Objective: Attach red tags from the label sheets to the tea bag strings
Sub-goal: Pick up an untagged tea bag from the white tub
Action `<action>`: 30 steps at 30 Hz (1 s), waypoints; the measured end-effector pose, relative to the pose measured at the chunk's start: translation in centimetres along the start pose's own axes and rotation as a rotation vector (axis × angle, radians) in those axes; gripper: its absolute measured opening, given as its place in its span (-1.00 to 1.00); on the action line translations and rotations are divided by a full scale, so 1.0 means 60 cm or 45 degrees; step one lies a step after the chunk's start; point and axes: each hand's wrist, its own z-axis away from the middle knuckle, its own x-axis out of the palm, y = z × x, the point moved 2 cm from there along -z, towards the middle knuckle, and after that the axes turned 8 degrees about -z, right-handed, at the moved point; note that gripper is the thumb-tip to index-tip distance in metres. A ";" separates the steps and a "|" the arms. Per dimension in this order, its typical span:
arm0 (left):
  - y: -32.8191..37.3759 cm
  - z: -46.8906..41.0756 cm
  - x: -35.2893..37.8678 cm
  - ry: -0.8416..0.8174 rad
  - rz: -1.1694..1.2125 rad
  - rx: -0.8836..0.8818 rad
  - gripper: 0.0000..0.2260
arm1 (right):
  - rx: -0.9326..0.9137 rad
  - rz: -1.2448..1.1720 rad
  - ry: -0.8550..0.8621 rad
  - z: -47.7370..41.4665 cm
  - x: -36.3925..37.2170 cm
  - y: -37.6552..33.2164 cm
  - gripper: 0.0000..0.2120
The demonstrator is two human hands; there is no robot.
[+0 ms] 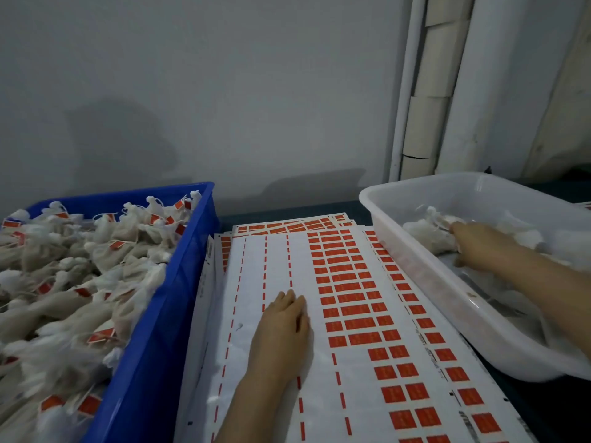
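My left hand (283, 324) lies flat, fingers straight, on the top label sheet (256, 260), whose long axis runs away from me. The red tags (351, 298) start just to its right. My right hand (470, 241) is in the 1 white tub (447, 298) among tea bags (422, 231); I cannot tell whether it has gripped 1. At least 3 sheets overlap on the counter.

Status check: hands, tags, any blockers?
Left hand flat on top label sheet. Right hand in white tub at tea bags, grip unclear. Nothing blocking the sheet.
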 end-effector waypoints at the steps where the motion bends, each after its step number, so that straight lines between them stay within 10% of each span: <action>1: 0.001 0.001 -0.002 0.001 0.000 0.004 -0.58 | 0.016 -0.033 0.017 -0.003 0.006 0.005 -0.46; 7: 0.002 -0.001 -0.004 0.018 -0.035 0.012 -0.58 | -0.002 -0.238 0.180 0.003 -0.003 0.000 -0.87; 16: -0.008 -0.004 -0.017 0.141 -0.292 -0.120 -0.54 | -0.176 -0.695 0.599 0.062 -0.081 -0.063 -0.71; 22: 0.001 0.004 -0.035 0.229 0.145 -0.203 -0.60 | -0.604 -1.008 0.941 0.166 -0.126 -0.151 -0.78; 30: 0.021 0.025 -0.080 0.086 1.337 -0.139 -0.64 | -0.697 -1.441 0.255 0.168 0.011 -0.252 -0.85</action>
